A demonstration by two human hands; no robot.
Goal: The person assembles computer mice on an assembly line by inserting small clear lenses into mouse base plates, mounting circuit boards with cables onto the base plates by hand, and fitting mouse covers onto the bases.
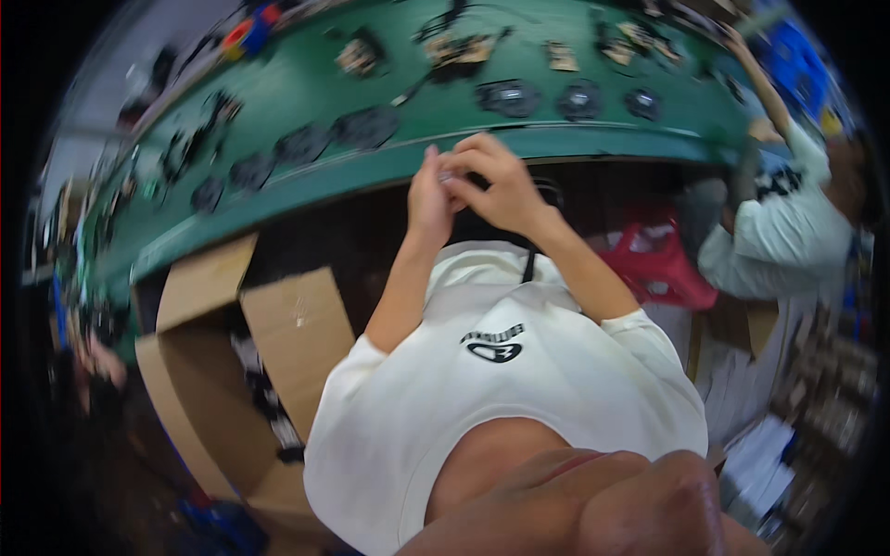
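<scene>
My left hand and my right hand meet in front of the green workbench, near its front edge. The fingers of both are bent and pressed together. Anything pinched between them is too small or too hidden to make out. Nearest on the bench are flat round dark parts: a dark disc to the left of my hands, and another dark disc with a shiny middle beyond them.
An open cardboard box stands at lower left. To the right are a red plastic stool or basket and a co-worker in a pale shirt, reaching over the bench. Small brown and black parts lie farther back.
</scene>
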